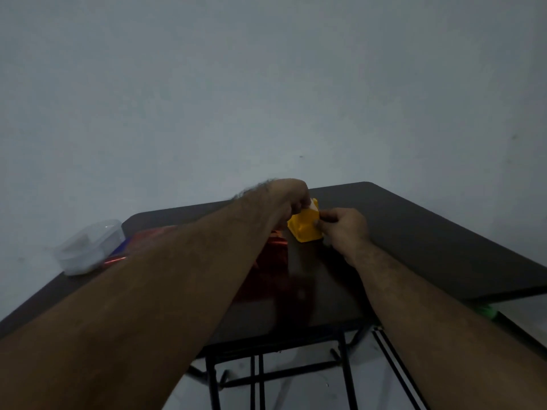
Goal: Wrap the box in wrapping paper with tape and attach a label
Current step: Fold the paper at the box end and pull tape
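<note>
A small box wrapped in yellow paper (pixel 305 229) stands on the dark table (pixel 414 232) at arm's length. My left hand (pixel 288 199) reaches over its top left and pinches a small white piece (pixel 313 204) against the box's upper edge. On the right side of the box my right hand (pixel 344 229) has its fingertips closed on the box's face. Whether the white piece is tape or a label I cannot tell. A sheet of shiny red wrapping paper (pixel 272 261) lies on the table under my left forearm.
A clear plastic container (pixel 88 247) with white contents sits at the table's left edge, next to a blue and red strip (pixel 120 250). A green object (pixel 485 312) shows below the table's right edge. Black metal table legs (pixel 257 374) stand on the pale floor.
</note>
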